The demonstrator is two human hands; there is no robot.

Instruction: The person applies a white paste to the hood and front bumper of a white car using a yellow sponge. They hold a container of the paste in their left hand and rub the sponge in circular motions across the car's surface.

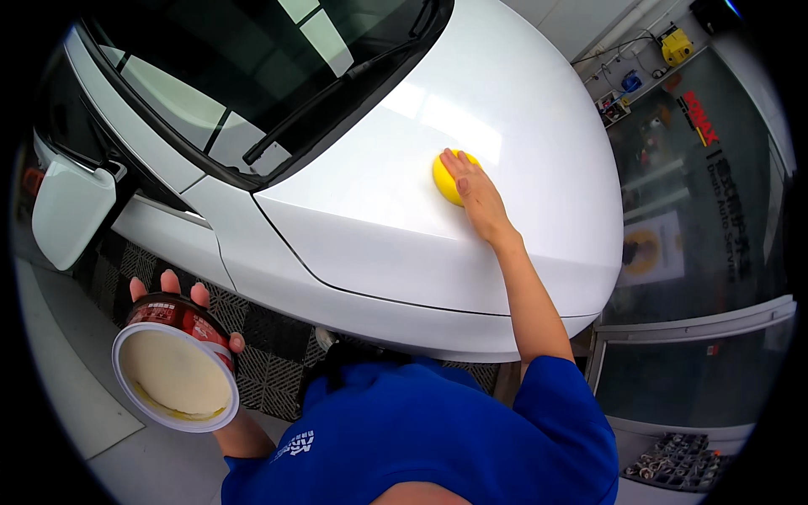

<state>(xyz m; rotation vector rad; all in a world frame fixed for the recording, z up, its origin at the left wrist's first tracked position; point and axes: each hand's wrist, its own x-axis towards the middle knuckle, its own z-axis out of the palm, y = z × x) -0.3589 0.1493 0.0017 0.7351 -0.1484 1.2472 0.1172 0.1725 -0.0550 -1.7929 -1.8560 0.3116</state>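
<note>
Right hand [478, 195]: I see it pressed flat on the yellow foam pad [448, 177], palm spread so the pad sits flush against the white car hood [404, 194].
Left hand [181, 307]: fingers wrapped round the open wax tin [175, 370], held tilted off to the side, clear of the paint.
Pad position: mid-hood, below the windscreen [252, 59].

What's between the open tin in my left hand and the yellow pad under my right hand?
In the head view, between the open tin in the left hand and the yellow pad under the right hand lies only bare white car hood and fender.
</note>
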